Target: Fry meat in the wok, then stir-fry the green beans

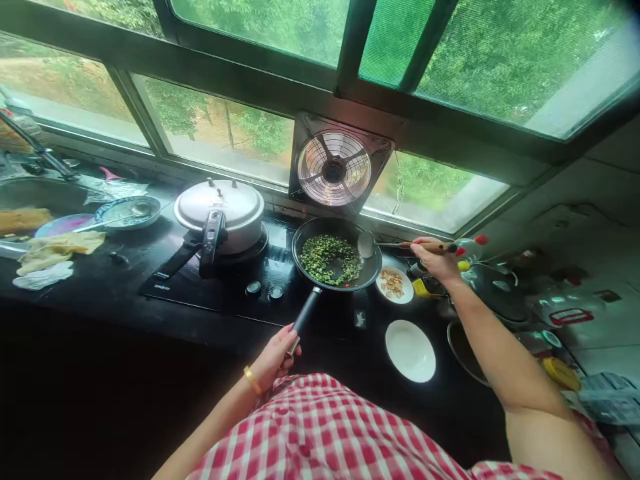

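Note:
My left hand [278, 353] is closed around the black handle of a frying pan [373, 270], which sits on the right side of the black gas stove [235, 293]. Chopped green vegetables [330, 259] with a few red bits lie spread over the pan's bottom. In my right hand [436, 259] is the wooden handle of a spatula [367, 245]. Its metal blade is at the pan's right inner side, beside the greens. A small plate of light brown pieces [393, 285] stands just right of the pan, and nearer to me is a white plate [411, 351] with nothing on it.
A pressure cooker [220, 220] occupies the left burner, its handle pointing toward me. Farther left are a patterned bowl [127, 212] with a spoon, cloths [60, 253] and a sink. A fan [334, 168] is set in the window behind the pan. Bottles and pots [495, 293] crowd the right.

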The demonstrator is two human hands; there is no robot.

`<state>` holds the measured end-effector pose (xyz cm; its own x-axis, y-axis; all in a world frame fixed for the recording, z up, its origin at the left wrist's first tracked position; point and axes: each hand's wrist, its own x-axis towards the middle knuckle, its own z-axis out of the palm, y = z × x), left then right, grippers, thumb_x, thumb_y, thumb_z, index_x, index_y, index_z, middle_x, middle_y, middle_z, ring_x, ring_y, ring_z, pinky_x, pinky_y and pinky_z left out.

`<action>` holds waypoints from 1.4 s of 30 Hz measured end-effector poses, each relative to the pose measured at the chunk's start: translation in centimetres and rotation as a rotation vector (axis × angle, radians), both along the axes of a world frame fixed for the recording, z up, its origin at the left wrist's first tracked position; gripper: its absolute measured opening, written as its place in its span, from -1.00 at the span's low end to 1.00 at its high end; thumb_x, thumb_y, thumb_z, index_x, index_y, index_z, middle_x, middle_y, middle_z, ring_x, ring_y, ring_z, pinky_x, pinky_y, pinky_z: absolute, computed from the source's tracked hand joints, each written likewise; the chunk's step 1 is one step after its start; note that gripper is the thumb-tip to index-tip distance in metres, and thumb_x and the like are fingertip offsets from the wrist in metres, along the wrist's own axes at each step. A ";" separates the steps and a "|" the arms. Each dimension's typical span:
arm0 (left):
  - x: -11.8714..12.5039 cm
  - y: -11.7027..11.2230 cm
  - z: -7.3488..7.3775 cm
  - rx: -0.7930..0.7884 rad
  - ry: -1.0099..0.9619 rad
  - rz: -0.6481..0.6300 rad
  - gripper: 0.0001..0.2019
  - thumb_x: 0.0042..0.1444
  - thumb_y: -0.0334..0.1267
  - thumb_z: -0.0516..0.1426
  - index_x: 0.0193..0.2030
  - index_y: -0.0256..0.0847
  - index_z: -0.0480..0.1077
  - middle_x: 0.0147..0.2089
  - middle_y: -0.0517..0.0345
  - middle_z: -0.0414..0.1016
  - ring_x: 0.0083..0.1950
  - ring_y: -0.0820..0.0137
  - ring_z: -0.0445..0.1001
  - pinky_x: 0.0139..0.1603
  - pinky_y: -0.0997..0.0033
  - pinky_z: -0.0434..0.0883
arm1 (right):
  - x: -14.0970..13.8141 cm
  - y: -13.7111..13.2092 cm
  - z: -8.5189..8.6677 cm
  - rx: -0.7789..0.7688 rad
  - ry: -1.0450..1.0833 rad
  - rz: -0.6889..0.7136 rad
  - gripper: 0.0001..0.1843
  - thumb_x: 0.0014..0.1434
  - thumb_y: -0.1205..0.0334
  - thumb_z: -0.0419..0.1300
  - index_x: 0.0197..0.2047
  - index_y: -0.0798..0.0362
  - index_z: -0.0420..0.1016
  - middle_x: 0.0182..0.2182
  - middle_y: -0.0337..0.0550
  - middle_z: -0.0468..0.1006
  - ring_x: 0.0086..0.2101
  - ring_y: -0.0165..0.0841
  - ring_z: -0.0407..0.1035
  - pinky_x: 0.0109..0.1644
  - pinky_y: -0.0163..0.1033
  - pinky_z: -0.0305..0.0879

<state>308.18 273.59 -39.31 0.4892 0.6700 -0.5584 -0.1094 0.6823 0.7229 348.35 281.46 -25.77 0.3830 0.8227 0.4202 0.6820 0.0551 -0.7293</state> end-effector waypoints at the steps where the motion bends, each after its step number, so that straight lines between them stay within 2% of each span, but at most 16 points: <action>1: 0.0 0.0 0.0 0.005 0.002 0.001 -0.39 0.05 0.06 0.12 0.18 -0.13 0.08 -0.43 0.26 0.29 -0.68 0.69 0.00 -0.72 0.70 -0.18 | 0.5 1.2 -0.8 0.009 0.136 -0.044 -0.76 -0.09 0.01 0.26 -0.40 -0.01 0.44 -0.51 -0.19 0.53 -0.46 -0.25 0.48 -0.36 -0.15 0.49; 4: 0.1 -0.1 -0.2 0.011 0.025 0.007 -0.41 0.07 0.06 0.10 0.18 -0.13 0.08 -0.42 0.26 0.29 -0.68 0.69 0.00 -0.73 0.70 -0.17 | 0.5 4.8 -4.0 -0.040 0.466 -0.028 -0.74 -0.11 0.00 0.23 -0.47 -0.02 0.30 -0.61 -0.23 0.49 -0.54 -0.28 0.46 -0.45 -0.19 0.47; 6: 0.1 -0.1 -0.4 0.014 0.044 0.019 -0.41 0.07 0.06 0.10 0.19 -0.13 0.08 -0.42 0.26 0.29 -0.68 0.68 0.01 -0.74 0.70 -0.17 | -0.5 6.2 -5.7 -0.103 0.530 0.066 -0.73 -0.10 0.00 0.22 -0.48 -0.01 0.27 -0.60 -0.21 0.50 -0.51 -0.27 0.48 -0.40 -0.18 0.49; 8: 0.1 -0.1 -0.4 0.015 0.055 0.024 -0.40 0.07 0.07 0.09 0.19 -0.12 0.07 -0.42 0.26 0.29 -0.68 0.68 0.01 -0.75 0.70 -0.15 | -1.7 6.4 -6.2 -0.139 0.543 0.143 -0.72 -0.12 0.01 0.24 -0.48 0.01 0.29 -0.56 -0.17 0.53 -0.46 -0.24 0.50 -0.32 -0.15 0.50; 11: 0.1 -0.1 -0.2 0.002 0.072 0.022 -0.41 0.08 0.06 0.09 0.19 -0.12 0.07 -0.42 0.27 0.29 -0.69 0.68 0.01 -0.75 0.70 -0.14 | -3.3 4.4 -4.9 -0.138 0.454 0.275 -0.75 -0.12 0.07 0.28 -0.41 0.04 0.42 -0.37 -0.13 0.59 -0.30 -0.21 0.52 -0.12 -0.08 0.48; 14: 0.1 -0.1 0.0 0.000 0.064 0.021 -0.42 0.09 0.04 0.08 0.19 -0.14 0.07 -0.42 0.27 0.29 -0.69 0.69 0.00 -0.75 0.70 -0.15 | -4.8 0.6 -2.2 -0.169 0.162 0.506 -0.80 -0.06 0.14 0.29 -0.33 0.03 0.53 -0.15 -0.11 0.57 -0.04 -0.17 0.42 0.12 -0.08 0.33; 16: 0.1 -0.2 0.0 0.002 0.053 0.018 -0.41 0.09 0.03 0.09 0.20 -0.13 0.06 -0.42 0.27 0.28 -0.68 0.69 -0.01 -0.74 0.71 -0.16 | -5.7 -2.4 -0.4 -0.224 0.005 0.636 -0.84 0.01 0.17 0.27 -0.30 0.01 0.56 -0.08 -0.12 0.54 0.02 -0.16 0.37 0.13 -0.12 0.32; 19: 0.1 -0.2 0.1 0.001 0.045 0.022 -0.41 0.10 0.01 0.09 0.22 -0.13 0.05 -0.42 0.26 0.29 -0.68 0.68 0.00 -0.74 0.71 -0.16 | -6.2 -6.8 2.2 -0.242 -0.156 0.746 -0.86 0.06 0.21 0.24 -0.27 -0.05 0.58 -0.06 -0.17 0.54 0.04 -0.16 0.35 0.12 -0.15 0.34; 23: 0.1 -0.1 0.2 -0.008 0.035 0.018 -0.42 0.11 -0.02 0.09 0.22 -0.14 0.05 -0.43 0.26 0.29 -0.67 0.69 -0.01 -0.73 0.71 -0.15 | -5.2 -11.7 5.5 -0.186 -0.291 0.719 -0.79 0.12 0.29 0.20 -0.16 -0.09 0.55 0.03 -0.21 0.47 0.05 -0.21 0.34 0.15 -0.16 0.32; 26: 0.2 0.0 0.2 -0.010 0.038 0.022 -0.42 0.10 -0.02 0.09 0.22 -0.14 0.04 -0.44 0.27 0.29 -0.67 0.68 -0.01 -0.73 0.71 -0.16 | -4.9 -12.9 6.1 -0.243 -0.318 0.669 -0.80 0.10 0.27 0.22 -0.17 -0.08 0.55 0.02 -0.18 0.48 0.01 -0.20 0.38 0.12 -0.17 0.36; 29: 0.2 0.0 0.1 0.000 0.032 0.020 -0.41 0.09 -0.01 0.09 0.22 -0.13 0.04 -0.43 0.27 0.29 -0.68 0.68 -0.01 -0.73 0.71 -0.17 | -5.7 -11.0 3.9 -0.248 -0.275 0.640 -0.87 0.08 0.22 0.23 -0.26 -0.06 0.57 -0.13 -0.16 0.57 -0.03 -0.17 0.42 0.10 -0.13 0.38; 32: 0.3 0.0 0.1 0.013 0.041 0.023 -0.43 0.12 -0.02 0.07 0.22 -0.13 0.04 -0.44 0.27 0.28 -0.67 0.68 -0.02 -0.74 0.71 -0.15 | -6.8 -8.3 1.5 -0.136 -0.239 0.545 -0.87 0.08 0.18 0.22 -0.28 -0.03 0.56 -0.16 -0.14 0.58 -0.06 -0.17 0.43 0.09 -0.08 0.38; 34: 0.2 -0.1 0.0 0.020 0.052 0.022 -0.45 0.13 -0.03 0.06 0.22 -0.14 0.04 -0.43 0.27 0.28 -0.67 0.68 -0.02 -0.75 0.71 -0.13 | -7.6 -7.6 1.7 -0.084 -0.225 0.465 -0.85 0.08 0.16 0.22 -0.27 -0.01 0.55 -0.16 -0.15 0.57 -0.10 -0.19 0.46 0.04 -0.10 0.41; 36: 0.2 -0.1 -0.1 0.031 0.053 0.019 -0.45 0.13 -0.01 0.06 0.22 -0.15 0.06 -0.43 0.26 0.28 -0.67 0.68 -0.02 -0.75 0.71 -0.12 | -8.5 -7.9 3.0 -0.055 -0.227 0.405 -0.85 0.09 0.14 0.22 -0.28 -0.01 0.55 -0.21 -0.17 0.59 -0.18 -0.23 0.49 -0.05 -0.17 0.45; 39: 0.1 0.0 -0.5 0.038 0.043 0.020 -0.44 0.11 0.01 0.07 0.21 -0.13 0.07 -0.42 0.27 0.28 -0.68 0.68 -0.01 -0.75 0.71 -0.13 | -10.4 -8.3 4.5 -0.064 -0.241 0.396 -0.83 0.09 0.11 0.21 -0.31 -0.01 0.55 -0.29 -0.19 0.59 -0.32 -0.29 0.51 -0.25 -0.27 0.46; 42: 0.1 -0.1 -0.7 0.033 0.043 0.025 -0.44 0.11 0.01 0.07 0.21 -0.12 0.07 -0.42 0.26 0.28 -0.68 0.69 -0.01 -0.75 0.71 -0.13 | -12.3 -6.6 2.9 -0.077 -0.244 0.392 -0.78 0.11 0.07 0.17 -0.34 0.01 0.55 -0.31 -0.17 0.59 -0.38 -0.32 0.49 -0.34 -0.30 0.42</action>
